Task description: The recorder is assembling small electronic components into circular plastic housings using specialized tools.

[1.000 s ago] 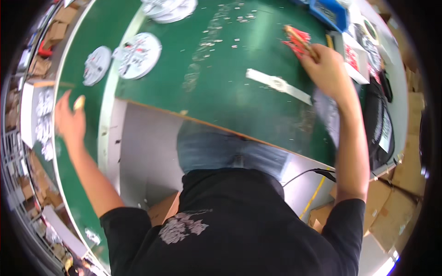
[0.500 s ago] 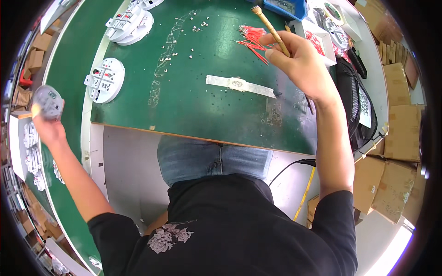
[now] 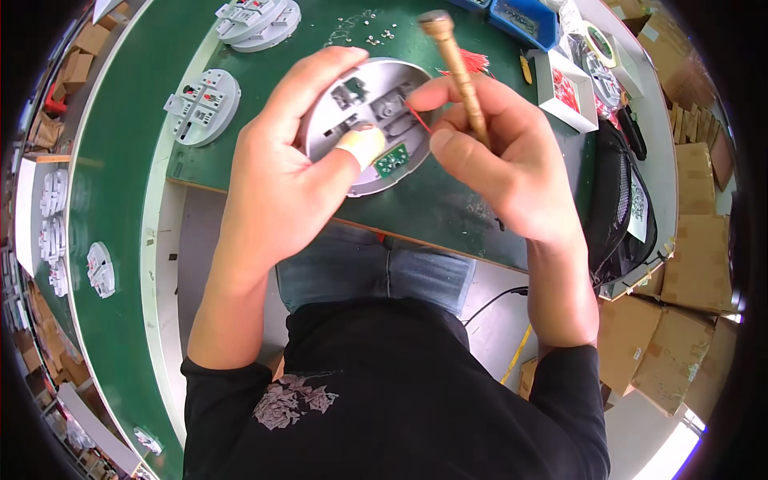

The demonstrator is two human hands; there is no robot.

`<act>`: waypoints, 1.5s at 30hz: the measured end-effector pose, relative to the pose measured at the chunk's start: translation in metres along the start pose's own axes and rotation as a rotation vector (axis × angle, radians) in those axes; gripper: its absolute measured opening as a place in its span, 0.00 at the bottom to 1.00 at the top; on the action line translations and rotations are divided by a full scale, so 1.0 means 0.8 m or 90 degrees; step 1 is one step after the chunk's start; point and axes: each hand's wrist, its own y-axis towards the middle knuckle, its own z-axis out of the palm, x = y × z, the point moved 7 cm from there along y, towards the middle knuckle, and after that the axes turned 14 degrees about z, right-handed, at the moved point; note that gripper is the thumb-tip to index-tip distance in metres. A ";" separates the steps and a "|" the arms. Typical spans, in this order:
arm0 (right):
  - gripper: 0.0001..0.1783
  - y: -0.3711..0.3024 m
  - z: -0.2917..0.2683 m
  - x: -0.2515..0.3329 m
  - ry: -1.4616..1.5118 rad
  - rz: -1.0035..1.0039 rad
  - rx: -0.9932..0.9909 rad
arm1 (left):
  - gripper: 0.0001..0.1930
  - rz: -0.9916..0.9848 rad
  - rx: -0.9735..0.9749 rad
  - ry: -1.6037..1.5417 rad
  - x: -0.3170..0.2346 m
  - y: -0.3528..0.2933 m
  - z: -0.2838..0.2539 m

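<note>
My left hand is wrapped round a round grey plastic housing, tilted with its inside showing. A yellowish covering is on my left thumb, which presses inside the housing beside a small green circuit board. My right hand is closed round a slim, bamboo-like stick tool with a wider dark end pointing up and away. A thin red wire runs between my right fingers and the housing; whether the fingers pinch it, I cannot tell.
White round assemblies stand along the left of the green bench. Red wires lie beyond my right hand, with more in a white box. At the back are a blue bin and small metal parts; a black mesh bag sits right.
My left hand has come from the far left to the middle, bringing the round housing over the bench edge. My right hand with the stick tool has moved down and left beside it.
</note>
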 end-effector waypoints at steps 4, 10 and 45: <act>0.14 -0.003 0.004 -0.002 -0.014 -0.022 0.001 | 0.29 -0.013 0.033 -0.024 -0.002 0.002 0.011; 0.13 -0.004 0.007 -0.003 -0.035 -0.008 -0.009 | 0.29 0.018 0.038 0.016 -0.005 0.000 0.010; 0.19 -0.038 0.016 0.013 -0.486 -0.328 -0.241 | 0.18 -0.191 -0.102 -0.282 0.053 0.002 0.019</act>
